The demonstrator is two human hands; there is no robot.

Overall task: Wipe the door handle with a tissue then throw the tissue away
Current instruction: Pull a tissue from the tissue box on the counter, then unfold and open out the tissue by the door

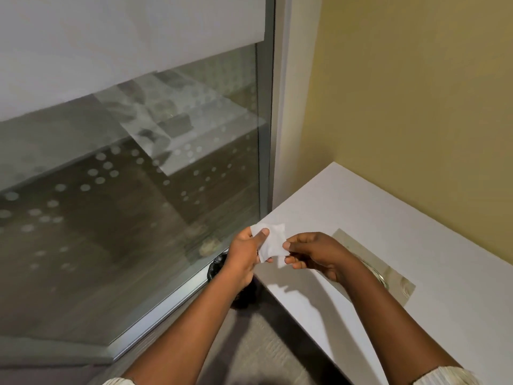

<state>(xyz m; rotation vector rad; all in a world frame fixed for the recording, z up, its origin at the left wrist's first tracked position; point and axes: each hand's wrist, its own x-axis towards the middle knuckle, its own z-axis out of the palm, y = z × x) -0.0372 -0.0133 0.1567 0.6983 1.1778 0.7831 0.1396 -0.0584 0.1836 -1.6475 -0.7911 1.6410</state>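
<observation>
tissue (pixel 270 241) stretched between left hand (pixel 244 255), right hand (pixel 313 252) grips

black bag (pixel 218 266): mostly hidden by left hand (pixel 244 255) | sleeves: cropped

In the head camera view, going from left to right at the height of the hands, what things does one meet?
Glass panel → left hand → tissue → right hand → metal plate set in the white surface.

I counted one thin white paper tissue (pixel 270 241), two bare hands, left (pixel 245 257) and right (pixel 313 255), and one white countertop (pixel 416 240) at lower right.
</observation>
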